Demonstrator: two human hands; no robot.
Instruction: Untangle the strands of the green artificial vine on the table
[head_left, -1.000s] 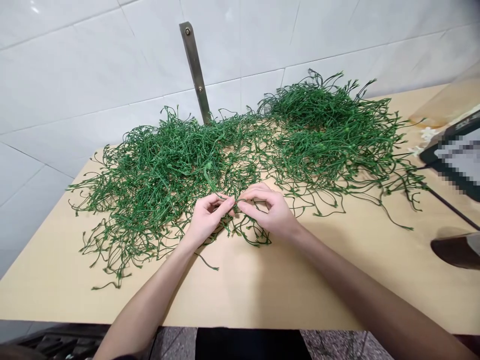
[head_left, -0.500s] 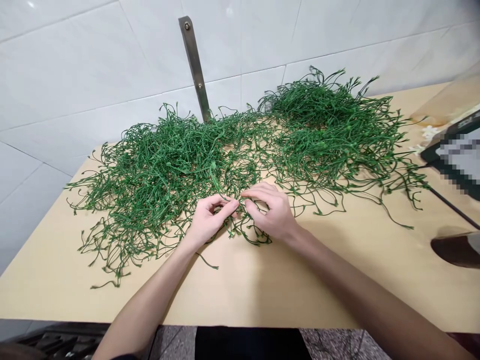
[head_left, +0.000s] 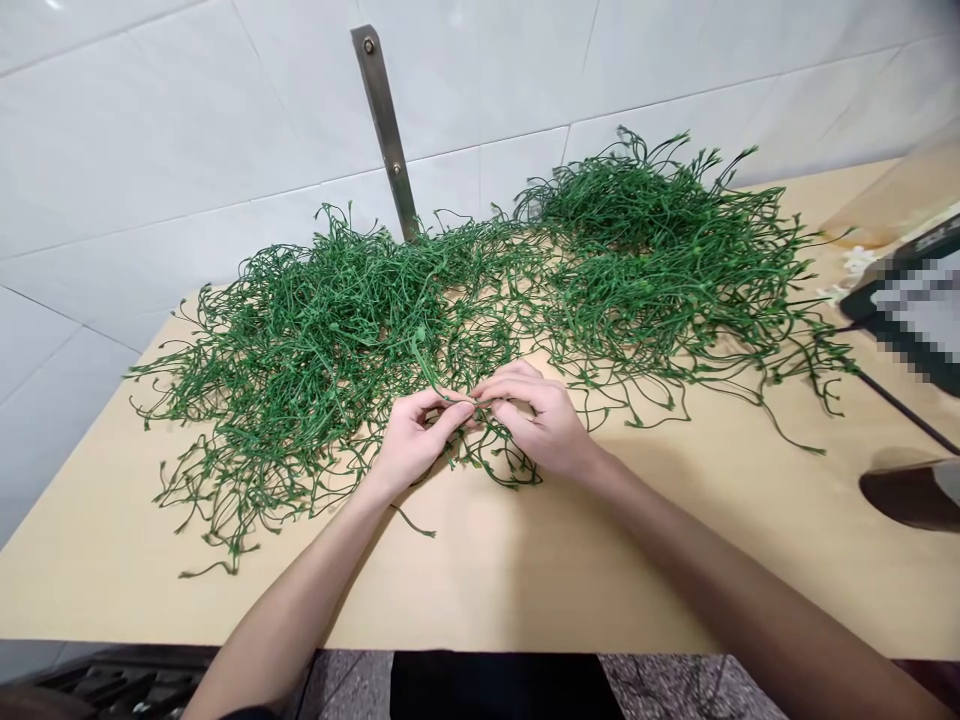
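Note:
Between my two hands is a thin green stem (head_left: 426,362), its lighter, leafy end pointing up and away over the pile. My left hand (head_left: 421,432) pinches it between thumb and fingers. Close by on the right, my right hand (head_left: 546,418) has thumb and fingertips pressed together at the stem's near end. The fingertips of both hands almost meet. Under and behind them lie loose green stems with small forked tips, in a left heap (head_left: 322,310) and a right heap (head_left: 660,250). They look like artificial plant stems.
The heaps spread over a light wooden table (head_left: 450,590) against a white tiled wall (head_left: 187,120). A metal strip (head_left: 386,130) rises behind them. At right are a dark-framed device (head_left: 915,300), a black cable (head_left: 907,410), small white flowers (head_left: 859,262) and a dark round object (head_left: 911,495).
My right thumb and fingers have closed in on the stem's near end. The held stem has shifted slightly left. The heaps lie as before; the camera view has moved a little.

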